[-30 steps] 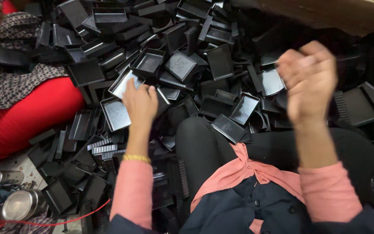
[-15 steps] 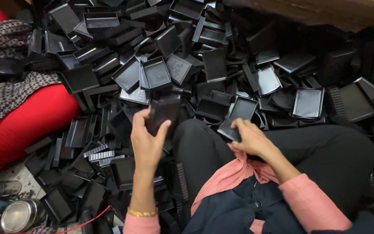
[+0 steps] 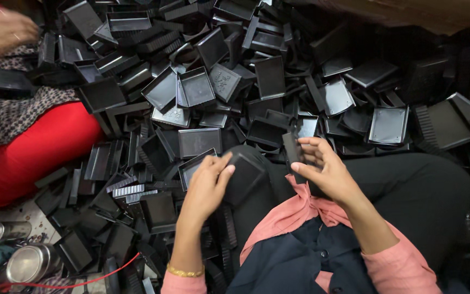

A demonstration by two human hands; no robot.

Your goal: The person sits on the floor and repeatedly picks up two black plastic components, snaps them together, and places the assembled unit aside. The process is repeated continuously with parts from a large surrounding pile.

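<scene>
Over the lap, left hand (image 3: 208,182) fingers grip an empty black tray (image 3: 244,173); right hand (image 3: 322,169) fingers pinch another (image 3: 294,155).

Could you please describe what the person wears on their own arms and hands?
Both hands are bare, with no gloves or rings that can be made out. The left hand has a thin gold bangle at the wrist, above a salmon-pink sleeve cuff. The right hand leads to a matching pink sleeve.
</scene>
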